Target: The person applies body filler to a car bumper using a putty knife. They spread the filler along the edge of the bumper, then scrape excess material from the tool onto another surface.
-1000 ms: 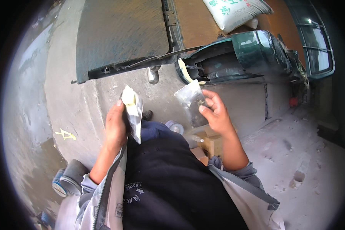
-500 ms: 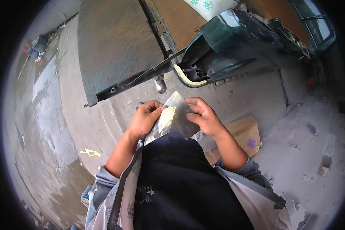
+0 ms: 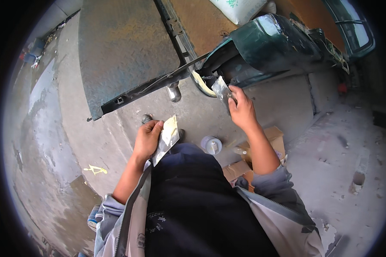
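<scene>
My left hand pinches a thin metal putty plate by its edge, held in front of my waist. A lump of cream-yellow putty lies on it. In my right hand is a flat metal putty scraper, tilted, with pale smears near its tip. The scraper is at the lower edge of a dark green vehicle body part, where a curved strip of putty runs along the rim. Whether blade and strip touch, I cannot tell. My fingers partly cover both tools.
A rusty hinged metal panel juts out at the left above a shiny metal cylinder. Below the body part stands an open round tin beside a cardboard box. A white sack lies on the rusty bed.
My hands have drawn apart. The right one has carried the scraper up and right to the putty strip; the left has shifted slightly down and left with the plate. The tin has come into view.
</scene>
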Demonstrator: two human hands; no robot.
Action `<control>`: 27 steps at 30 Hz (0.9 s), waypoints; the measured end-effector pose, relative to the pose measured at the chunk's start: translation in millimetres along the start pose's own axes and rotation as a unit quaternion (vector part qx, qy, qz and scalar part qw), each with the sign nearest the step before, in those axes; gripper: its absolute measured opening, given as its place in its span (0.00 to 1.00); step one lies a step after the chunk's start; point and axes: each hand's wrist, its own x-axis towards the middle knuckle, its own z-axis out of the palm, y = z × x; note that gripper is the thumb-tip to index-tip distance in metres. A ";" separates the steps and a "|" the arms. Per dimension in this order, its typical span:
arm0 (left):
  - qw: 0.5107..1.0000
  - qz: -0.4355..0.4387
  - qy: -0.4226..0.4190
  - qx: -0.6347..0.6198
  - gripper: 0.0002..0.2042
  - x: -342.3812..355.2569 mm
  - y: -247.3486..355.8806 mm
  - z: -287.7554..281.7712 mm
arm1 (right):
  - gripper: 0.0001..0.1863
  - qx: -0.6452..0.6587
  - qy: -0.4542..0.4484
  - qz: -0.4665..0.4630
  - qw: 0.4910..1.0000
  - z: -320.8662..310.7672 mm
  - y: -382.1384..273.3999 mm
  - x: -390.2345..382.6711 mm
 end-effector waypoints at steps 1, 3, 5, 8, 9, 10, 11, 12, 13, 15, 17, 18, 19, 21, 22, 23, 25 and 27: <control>1.000 0.008 0.002 -0.002 0.13 1.0 -5.0 -5.6 | 0.21 -0.054 -0.006 -0.041 0.998 0.6 2.6 9.3; 1.000 0.002 -0.002 -0.010 0.12 1.2 -13.3 -14.9 | 0.21 -0.107 -0.051 -0.030 0.992 2.2 5.4 22.1; 0.999 -0.014 0.014 -0.032 0.11 -0.3 -18.3 -21.9 | 0.21 -0.157 -0.097 -0.020 0.983 5.1 3.3 31.5; 0.998 -0.034 0.031 -0.052 0.10 -0.8 -28.7 -29.5 | 0.21 -0.201 -0.135 -0.032 0.970 12.7 1.1 41.2; 0.997 -0.038 0.036 -0.058 0.10 -1.5 -31.0 -31.3 | 0.22 -0.202 -0.131 -0.048 0.969 16.1 -0.1 43.4; 0.996 -0.046 0.037 -0.064 0.10 -2.0 -32.4 -32.8 | 0.22 -0.203 -0.127 -0.064 0.969 19.4 -1.4 44.9; 0.995 -0.054 0.038 -0.070 0.10 -2.5 -33.7 -34.3 | 0.22 -0.204 -0.123 -0.079 0.968 23.0 -2.3 46.2; 0.994 -0.062 0.039 -0.076 0.10 -3.1 -35.3 -35.7 | 0.22 -0.199 -0.122 -0.085 0.969 27.4 -1.4 47.0; 0.995 -0.061 0.039 -0.073 0.09 -3.2 -38.5 -37.8 | 0.22 -0.194 -0.121 -0.092 0.969 31.8 -1.6 48.5; 0.995 -0.059 0.038 -0.066 0.09 -2.9 -45.7 -40.7 | 0.22 -0.192 -0.124 -0.084 0.970 37.7 -1.2 51.3; 0.995 -0.057 0.044 -0.074 0.09 -2.9 -47.5 -41.2 | 0.23 -0.186 -0.108 -0.092 0.972 44.9 -1.4 53.2; 0.994 -0.056 0.047 -0.077 0.09 -3.1 -48.1 -41.1 | 0.23 -0.183 -0.100 -0.096 0.973 48.5 -1.4 54.2; 0.994 -0.057 0.045 -0.076 0.09 -3.2 -47.6 -41.5 | 0.23 -0.181 -0.095 -0.094 0.974 52.2 -2.8 56.4; 0.995 -0.059 0.042 -0.075 0.09 -4.0 -45.2 -42.5 | 0.23 -0.176 -0.085 -0.091 0.976 58.7 -5.1 61.1; 0.995 -0.057 0.042 -0.070 0.10 -4.0 -44.4 -42.5 | 0.22 -0.181 -0.086 -0.089 0.976 60.0 -6.0 63.5; 0.995 -0.056 0.042 -0.065 0.10 -4.1 -43.6 -42.2 | 0.22 -0.185 -0.087 -0.088 0.975 60.7 -7.2 66.1; 0.996 -0.053 0.040 -0.058 0.10 -3.8 -43.6 -42.1 | 0.22 -0.192 -0.087 -0.088 0.974 61.2 -7.3 69.0; 0.996 -0.052 0.037 -0.056 0.10 -3.3 -43.8 -42.2 | 0.22 -0.197 -0.085 -0.092 0.972 60.9 -6.5 70.3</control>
